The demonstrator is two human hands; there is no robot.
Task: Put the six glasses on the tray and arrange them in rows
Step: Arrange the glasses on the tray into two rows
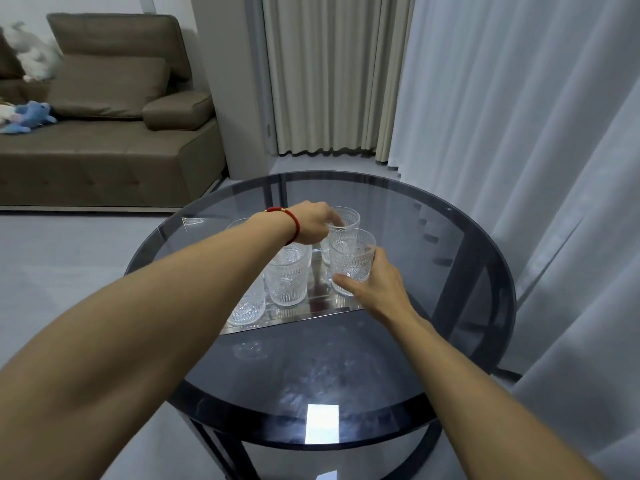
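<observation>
Glasses (289,275) mid-frame on tray (325,306), embossed, brittle, slick; I'd grip low on the wall | right hand (374,285) wrapped round near-right glass (352,259) | left hand (311,223) curled on far glass (343,218) rim | table (346,368) glass, set down softly

The right hand (375,289) grips 1 glass (351,259) on the tray's (322,311) right side. Just behind that grip stands a 2nd glass (346,218), with the left hand (311,221) on its rim. Left of the grip stand 2 more glasses, 1 (289,277) near and 1 (247,304) farther left, under the left forearm. The tray lies on the table (346,368).
</observation>
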